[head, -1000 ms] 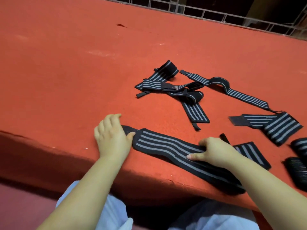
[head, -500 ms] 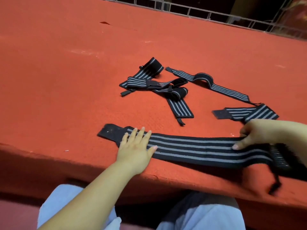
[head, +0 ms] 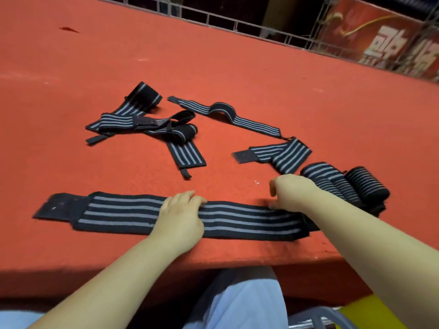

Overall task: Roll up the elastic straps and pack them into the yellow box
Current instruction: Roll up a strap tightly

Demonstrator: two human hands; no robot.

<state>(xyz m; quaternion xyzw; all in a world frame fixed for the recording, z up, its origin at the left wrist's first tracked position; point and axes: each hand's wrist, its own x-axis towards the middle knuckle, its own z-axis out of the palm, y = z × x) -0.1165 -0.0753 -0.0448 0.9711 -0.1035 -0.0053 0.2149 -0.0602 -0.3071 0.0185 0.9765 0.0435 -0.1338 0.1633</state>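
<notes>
done: couple of rolled straps (head: 356, 184) on the right
hands: left hand (head: 181, 217) flat, right hand (head: 292, 193) curled, both on flat strap (head: 133, 213)
left: loose straps (head: 145, 124), yellow box (head: 370, 312) unfilled probably

Large white characters stand on the red banner (head: 389, 41), too blurred to read.

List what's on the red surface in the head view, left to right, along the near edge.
Flat strap's dark end tab → left hand on the flat strap → right hand → rolled straps.
</notes>
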